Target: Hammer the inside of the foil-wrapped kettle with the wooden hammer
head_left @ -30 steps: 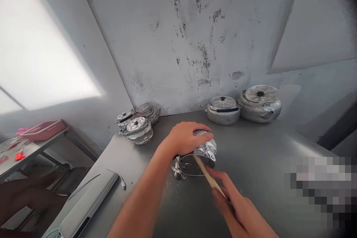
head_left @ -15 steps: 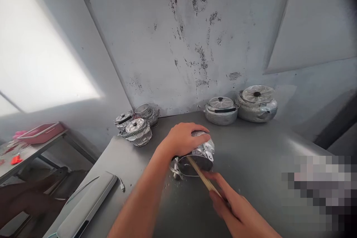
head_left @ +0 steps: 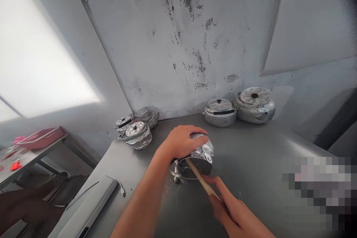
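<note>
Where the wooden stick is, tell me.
In the head view, the wooden stick is low, just right of centre, running from the right hand into the metal pot under the left hand.

Apparent workshop, stained wall (head_left: 150, 52), grey worktable (head_left: 245, 163), lidded metal pots (head_left: 220, 120)

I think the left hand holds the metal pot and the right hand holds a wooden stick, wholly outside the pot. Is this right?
One detail is wrong: in the head view, the wooden stick reaches inside the metal pot. The rest is right.
</note>
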A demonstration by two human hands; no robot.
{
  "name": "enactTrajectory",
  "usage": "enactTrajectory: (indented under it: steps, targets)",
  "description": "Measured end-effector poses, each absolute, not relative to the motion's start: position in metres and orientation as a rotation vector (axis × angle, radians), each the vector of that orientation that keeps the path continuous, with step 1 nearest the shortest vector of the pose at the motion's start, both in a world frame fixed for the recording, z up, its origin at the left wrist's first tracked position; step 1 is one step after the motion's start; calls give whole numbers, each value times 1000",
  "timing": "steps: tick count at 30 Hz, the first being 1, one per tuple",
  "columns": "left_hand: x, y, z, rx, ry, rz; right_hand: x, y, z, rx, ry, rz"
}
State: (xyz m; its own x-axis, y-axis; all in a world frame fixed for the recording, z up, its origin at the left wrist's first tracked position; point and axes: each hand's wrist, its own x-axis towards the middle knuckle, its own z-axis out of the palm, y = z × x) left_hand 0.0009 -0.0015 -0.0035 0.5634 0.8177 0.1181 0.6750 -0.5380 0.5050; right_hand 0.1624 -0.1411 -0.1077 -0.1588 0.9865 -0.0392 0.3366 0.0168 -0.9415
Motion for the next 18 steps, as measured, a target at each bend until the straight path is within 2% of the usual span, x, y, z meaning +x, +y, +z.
enactTrajectory:
  steps: [18]
  targets:
    - [-2, -1, -4, 2382, 1168, 493, 162, -149, -106, -1401, -1543, 1129]
